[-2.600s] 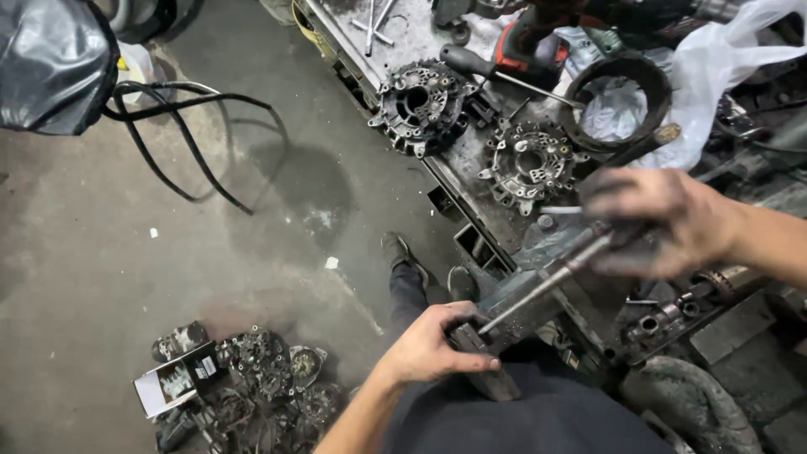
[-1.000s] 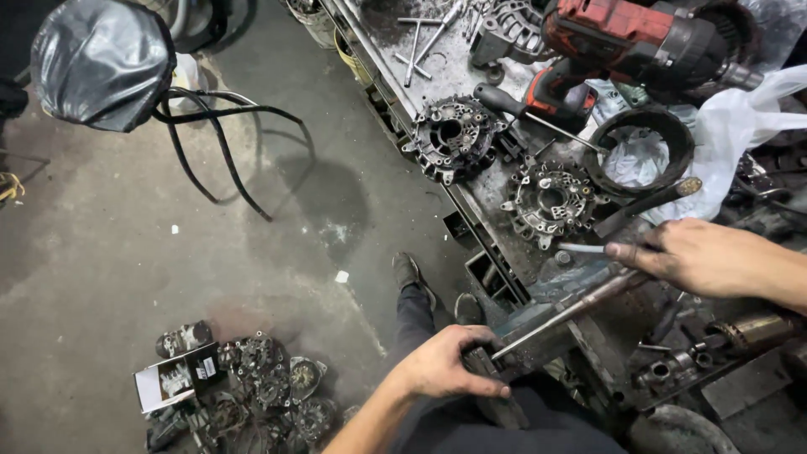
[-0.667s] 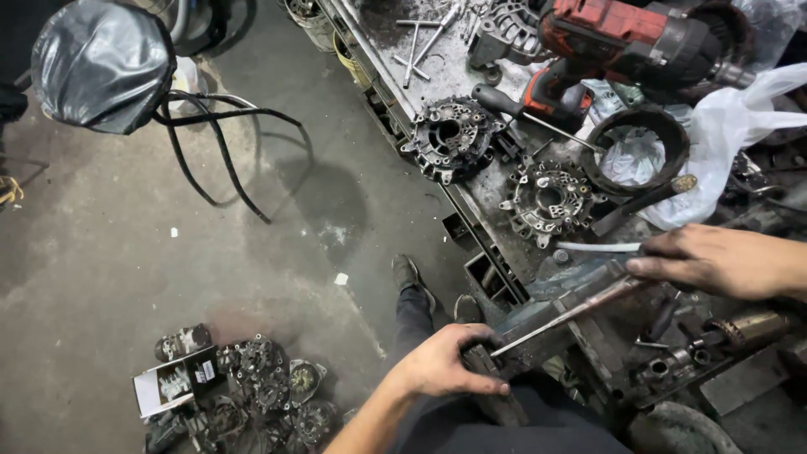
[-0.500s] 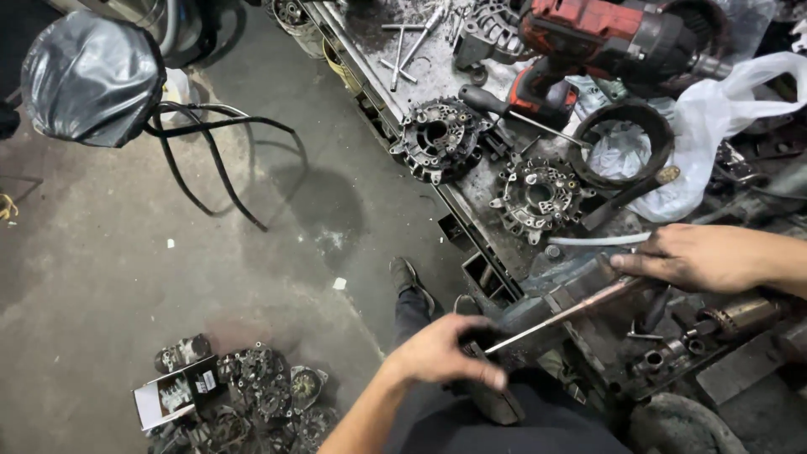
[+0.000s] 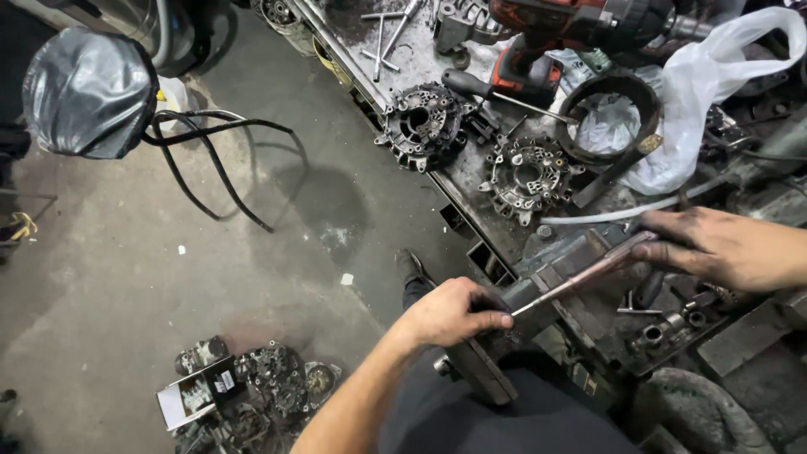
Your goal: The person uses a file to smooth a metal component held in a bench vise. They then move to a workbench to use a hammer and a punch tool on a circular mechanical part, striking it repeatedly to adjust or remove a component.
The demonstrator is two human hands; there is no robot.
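White plastic bag holds a dark metal ring.

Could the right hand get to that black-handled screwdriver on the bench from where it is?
Probably yes: the right hand rests on the file, and the screwdriver lies uncovered on the bench beyond.

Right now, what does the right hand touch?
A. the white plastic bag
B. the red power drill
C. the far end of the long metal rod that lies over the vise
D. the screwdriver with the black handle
C: the right hand rests on the far end of the long metal rod over the vise, while the left hand holds its near end.
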